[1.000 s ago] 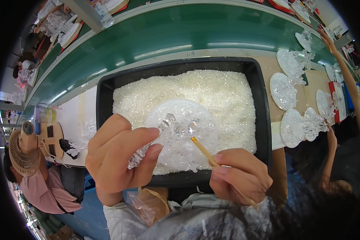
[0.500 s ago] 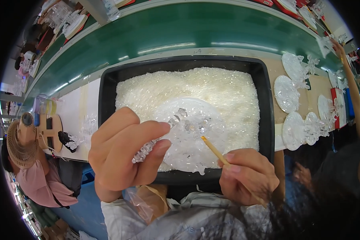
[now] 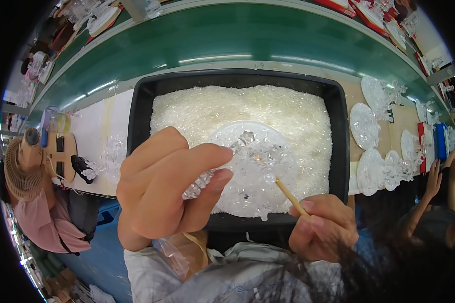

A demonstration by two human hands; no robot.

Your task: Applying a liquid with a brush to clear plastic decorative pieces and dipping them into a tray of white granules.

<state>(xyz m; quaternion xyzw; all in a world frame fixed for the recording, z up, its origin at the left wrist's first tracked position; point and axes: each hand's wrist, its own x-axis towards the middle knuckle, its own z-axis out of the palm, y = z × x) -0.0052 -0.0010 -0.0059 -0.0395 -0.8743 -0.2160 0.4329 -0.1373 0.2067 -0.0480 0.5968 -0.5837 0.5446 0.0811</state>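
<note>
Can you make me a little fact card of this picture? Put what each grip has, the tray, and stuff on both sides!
Left grip: pinching a clear faceted stem
Right grip: holding a thin tan stick, tip toward the round white base
Black tray: full of sparkly whitish granules
White base: covered with clear pieces
To the left: beige fan
To the right: clear ornaments, another person's hand

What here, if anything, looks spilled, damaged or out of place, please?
Nothing stands out: the granules look contained in the black tray, the white disc shows no obvious break, and the thin stick in the right hand looks straight.
</note>
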